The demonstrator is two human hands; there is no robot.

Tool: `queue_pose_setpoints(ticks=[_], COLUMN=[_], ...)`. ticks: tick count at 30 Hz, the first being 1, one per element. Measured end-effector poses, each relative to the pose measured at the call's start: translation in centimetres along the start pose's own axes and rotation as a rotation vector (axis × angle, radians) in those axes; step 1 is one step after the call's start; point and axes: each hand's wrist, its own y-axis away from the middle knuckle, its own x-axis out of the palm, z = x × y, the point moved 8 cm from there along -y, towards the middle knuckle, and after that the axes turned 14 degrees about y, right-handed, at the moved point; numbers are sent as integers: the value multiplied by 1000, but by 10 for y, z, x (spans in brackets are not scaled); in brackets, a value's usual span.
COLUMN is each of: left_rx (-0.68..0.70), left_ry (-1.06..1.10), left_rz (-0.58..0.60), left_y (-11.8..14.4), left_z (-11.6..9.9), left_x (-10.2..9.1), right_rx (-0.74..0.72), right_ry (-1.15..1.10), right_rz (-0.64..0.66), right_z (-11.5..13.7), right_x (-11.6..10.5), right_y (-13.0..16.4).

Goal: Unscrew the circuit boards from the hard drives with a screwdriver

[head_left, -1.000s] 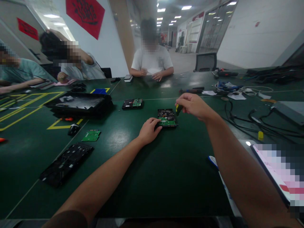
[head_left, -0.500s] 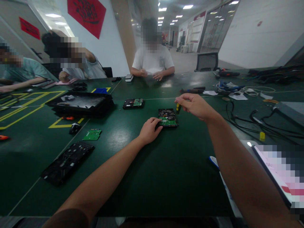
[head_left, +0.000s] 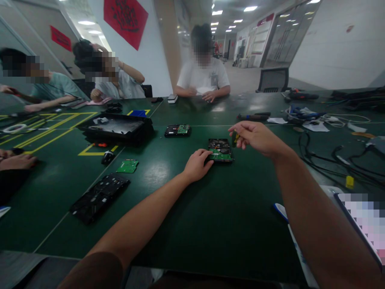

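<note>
A hard drive (head_left: 220,149) lies circuit-board side up on the green table (head_left: 210,216), its green board facing me. My left hand (head_left: 197,165) rests on the table with its fingers against the drive's near-left corner. My right hand (head_left: 257,137) hovers just right of the drive, fingers closed around a small screwdriver with a yellow-and-black handle (head_left: 235,139) that points down at the drive's right edge.
A second hard drive (head_left: 177,130) lies farther back. A black tray (head_left: 116,128), a loose green board (head_left: 127,165) and a black panel (head_left: 100,196) sit at left. Cables (head_left: 325,148) spread at right. Three people sit around the table's far and left sides.
My head has turned a little left, so everything shifts right in view. Both hands stay at the drive; my right hand's fingers have shifted slightly on the screwdriver.
</note>
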Motion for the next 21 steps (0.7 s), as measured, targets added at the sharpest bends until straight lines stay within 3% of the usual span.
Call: queue_pose_setpoints(ticks=[7, 10, 21], left_rx=[-6, -10, -26], left_ry=[-11, -9, -3], left_rz=[16, 15, 13], left_y=[-1, -1, -2], left_z=[-1, -2, -3], left_x=[0, 0, 0], right_rx=[26, 75, -13], right_ry=[171, 142, 35], right_rz=[-124, -149, -33], right_z=[3, 1, -2], right_x=[-13, -14, -5], right_y=[1, 1, -1])
